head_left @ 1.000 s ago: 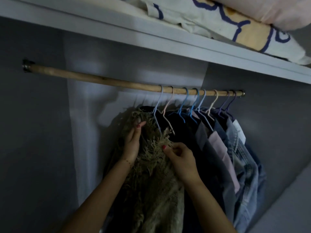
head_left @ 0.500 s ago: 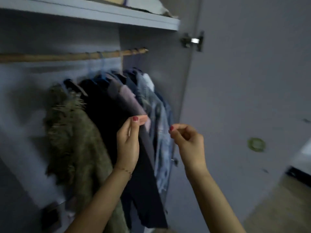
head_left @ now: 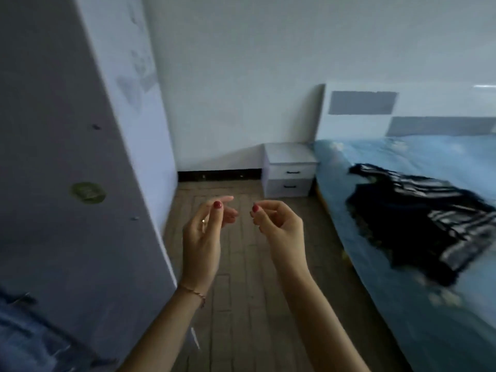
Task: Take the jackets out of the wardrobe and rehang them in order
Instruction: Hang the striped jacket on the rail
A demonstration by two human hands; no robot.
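Far left: denim jacket (head_left: 24,336) at the bottom corner, blurred, partly behind the open grey wardrobe door (head_left: 67,183); door has a round green sticker (head_left: 88,192). Left hand (head_left: 204,237) raised in front of the door edge, over the wood floor (head_left: 241,304); fingers loosely extended, grip released, holding nothing; thin bracelet (head_left: 194,291) on the wrist and a ring on one finger. Right hand (head_left: 279,226) just beside it, not touching; fingers curled in loosely, nothing in the grip. White nightstand (head_left: 290,170) with two drawers against the back wall, touching the bed (head_left: 429,304). Bed on the right, blue cover, white and grey headboard (head_left: 357,111). Dark black-and-white striped jacket (head_left: 418,216) lies crumpled on the bed, well apart from both hands.
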